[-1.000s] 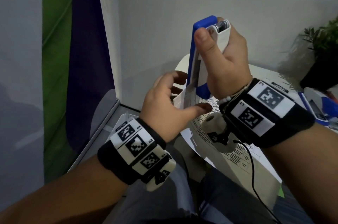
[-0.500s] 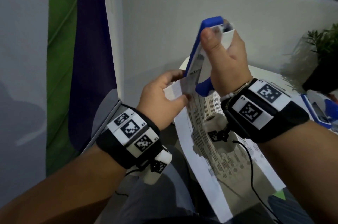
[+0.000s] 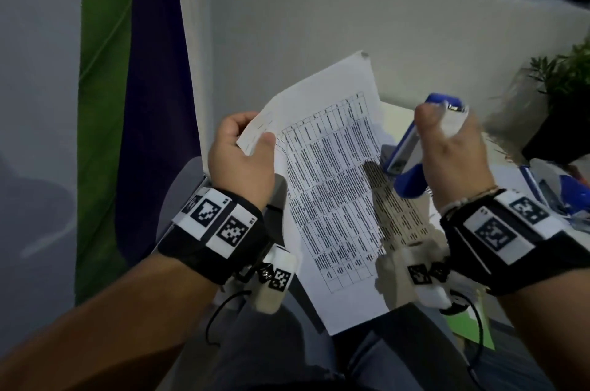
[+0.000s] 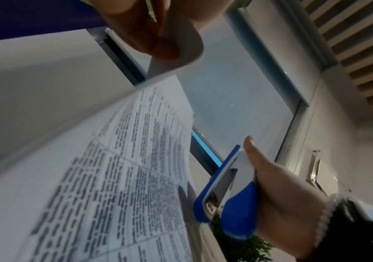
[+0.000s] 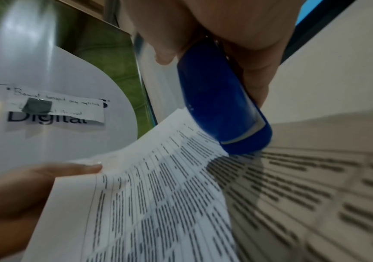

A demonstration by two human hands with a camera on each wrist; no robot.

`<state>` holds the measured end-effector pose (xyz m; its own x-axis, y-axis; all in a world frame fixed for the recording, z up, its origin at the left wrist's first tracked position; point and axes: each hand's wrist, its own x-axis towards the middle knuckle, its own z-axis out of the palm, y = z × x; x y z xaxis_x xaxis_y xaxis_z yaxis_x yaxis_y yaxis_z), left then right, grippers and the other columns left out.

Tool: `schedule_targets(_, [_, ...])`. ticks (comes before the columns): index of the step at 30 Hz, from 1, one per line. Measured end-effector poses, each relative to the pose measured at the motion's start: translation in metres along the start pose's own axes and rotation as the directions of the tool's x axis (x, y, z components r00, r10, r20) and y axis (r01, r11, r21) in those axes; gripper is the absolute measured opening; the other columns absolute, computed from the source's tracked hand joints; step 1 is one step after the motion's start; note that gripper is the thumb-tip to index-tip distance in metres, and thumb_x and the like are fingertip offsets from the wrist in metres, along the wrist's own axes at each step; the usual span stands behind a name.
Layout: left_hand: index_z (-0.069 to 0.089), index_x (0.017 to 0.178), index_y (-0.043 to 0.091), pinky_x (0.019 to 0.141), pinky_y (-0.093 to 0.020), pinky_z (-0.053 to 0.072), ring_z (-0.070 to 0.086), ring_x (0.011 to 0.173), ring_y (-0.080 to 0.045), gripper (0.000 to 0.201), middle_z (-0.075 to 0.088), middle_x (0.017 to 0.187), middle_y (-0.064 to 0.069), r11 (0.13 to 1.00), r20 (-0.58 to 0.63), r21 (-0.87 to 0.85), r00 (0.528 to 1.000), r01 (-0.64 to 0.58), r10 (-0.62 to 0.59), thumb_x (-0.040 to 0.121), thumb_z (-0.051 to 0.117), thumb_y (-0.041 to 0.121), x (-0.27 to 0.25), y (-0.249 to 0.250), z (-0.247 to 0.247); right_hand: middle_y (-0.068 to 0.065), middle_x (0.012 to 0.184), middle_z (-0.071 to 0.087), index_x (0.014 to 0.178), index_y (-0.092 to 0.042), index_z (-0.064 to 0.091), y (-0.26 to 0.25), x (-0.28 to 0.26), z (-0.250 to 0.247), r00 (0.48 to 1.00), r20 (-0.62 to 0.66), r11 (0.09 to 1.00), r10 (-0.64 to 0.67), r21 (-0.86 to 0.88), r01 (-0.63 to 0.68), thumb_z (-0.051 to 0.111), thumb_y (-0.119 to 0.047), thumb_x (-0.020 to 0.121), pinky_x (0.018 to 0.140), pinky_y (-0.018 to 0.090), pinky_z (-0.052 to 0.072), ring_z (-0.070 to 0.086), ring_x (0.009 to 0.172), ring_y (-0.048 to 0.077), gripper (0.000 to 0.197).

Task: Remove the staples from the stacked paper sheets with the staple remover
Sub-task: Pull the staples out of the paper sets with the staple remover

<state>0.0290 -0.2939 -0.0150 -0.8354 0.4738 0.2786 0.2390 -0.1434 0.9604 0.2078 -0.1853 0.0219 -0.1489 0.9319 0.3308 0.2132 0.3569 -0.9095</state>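
Head view gives me a white partition (image 3: pixel 319 23) across the back. The right wrist view adds a round white surface (image 5: pixel 46 58) printed "Digital". The sheets (image 3: pixel 335 199) are held up in the air between both hands, tilted, with a printed grid of text facing me; the print is too blurred to read. My left hand (image 3: pixel 239 160) pinches 1 upper corner of them, thumb on the front and fingers curled behind. My right hand (image 3: pixel 453 160) is wrapped tight round the blue-and-white remover (image 3: pixel 412 148), thumb along its side. Its blue lower end sits just beside the sheets' right edge, casting a shadow on them; I cannot tell whether it touches. A taped note (image 5: pixel 55 106) half covers "Digital", its handwriting illegible.
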Motion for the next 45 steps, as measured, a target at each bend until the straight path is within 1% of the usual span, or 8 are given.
schedule_targets(5, [0.062,0.089,0.031,0.077,-0.022,0.054,0.061,0.08,0.0,0.026,0.061,0.09,0.018,0.979,0.258,0.126,0.958,-0.161,0.124,0.082,0.066,0.007,-0.005,-0.005,-0.002,-0.007,0.078,0.052,0.107,-0.018,0.043,0.026,-0.015,0.003,0.996,0.048,0.986,0.072,-0.154,-0.064,0.054,-0.048,0.09,0.059,0.027,0.044,0.054,0.065,0.01,0.036])
schedule_targets(10, [0.073,0.084,0.027,0.073,-0.027,0.05,0.057,0.083,-0.007,0.025,0.059,0.086,0.021,0.79,0.594,0.187,0.708,-0.584,0.382,0.072,0.068,0.007,-0.014,-0.03,-0.001,-0.008,0.076,0.052,0.102,-0.021,0.042,0.03,-0.02,0.003,0.995,0.066,0.985,0.072,-0.16,-0.061,0.057,-0.043,0.089,0.057,0.025,0.041,0.051,0.063,0.006,0.029])
schedule_targets(19, [0.076,0.081,0.021,0.072,-0.007,0.035,0.047,0.086,-0.003,0.018,0.064,0.084,0.011,0.672,0.75,0.186,0.545,-0.716,0.374,0.07,0.065,0.013,-0.015,-0.036,0.0,-0.007,0.077,0.053,0.1,-0.02,0.044,0.042,-0.018,0.0,0.997,0.019,0.993,0.08,-0.088,-0.078,0.059,-0.044,0.088,0.057,0.023,0.042,0.054,0.064,0.01,0.03])
schedule_targets(29, [0.075,0.084,0.02,0.076,-0.007,0.037,0.05,0.086,-0.005,0.015,0.061,0.088,0.014,0.716,0.69,0.147,0.59,-0.682,0.42,0.072,0.067,0.018,-0.015,-0.037,0.0,-0.01,0.074,0.051,0.097,-0.02,0.045,0.041,-0.024,0.001,0.999,-0.023,0.998,0.034,-0.056,-0.035,0.06,-0.032,0.09,0.049,0.006,0.04,0.05,0.06,0.002,0.021])
schedule_targets(32, [0.067,0.105,0.027,0.077,-0.011,0.04,0.05,0.088,0.003,0.033,0.049,0.1,0.025,0.816,0.617,0.216,0.723,-0.535,0.31,0.074,0.074,0.021,-0.016,-0.034,-0.001,-0.01,0.075,0.051,0.085,-0.031,0.042,0.04,-0.025,0.002,0.998,-0.024,0.998,0.054,-0.043,-0.055,0.061,-0.03,0.09,0.06,0.02,0.046,0.053,0.063,0.005,0.02])
schedule_targets(36, [0.051,0.122,0.021,0.081,-0.025,0.05,0.058,0.097,-0.007,0.045,0.056,0.112,0.01,0.933,0.392,0.345,0.919,-0.101,-0.045,0.081,0.07,0.022,-0.006,-0.031,-0.002,-0.009,0.076,0.053,0.081,-0.032,0.042,0.04,-0.027,0.002,0.997,-0.019,0.996,0.075,-0.045,-0.076,0.062,-0.027,0.089,0.061,0.024,0.047,0.054,0.064,0.008,0.023])
schedule_targets(41, [0.065,0.106,0.013,0.052,-0.003,0.041,0.061,0.08,-0.009,0.02,0.066,0.099,0.006,0.936,0.306,0.348,0.936,0.06,-0.174,0.094,0.054,0.025,0.002,-0.021,-0.006,-0.002,0.077,0.055,0.1,-0.022,0.047,0.034,-0.021,-0.001,0.992,0.096,0.986,0.085,-0.153,-0.069,0.066,-0.033,0.085,0.059,0.028,0.043,0.05,0.062,0.012,0.026])
schedule_targets(45, [0.066,0.103,0.017,0.073,-0.021,0.052,0.066,0.087,-0.01,0.015,0.068,0.097,0.007,0.974,0.311,0.196,0.934,0.117,-0.175,0.093,0.055,0.021,-0.001,-0.008,-0.002,0.001,0.079,0.055,0.105,-0.02,0.05,0.024,-0.015,-0.004,0.989,0.131,0.985,0.063,-0.168,-0.04,0.06,-0.041,0.088,0.061,0.029,0.041,0.048,0.065,0.014,0.029])
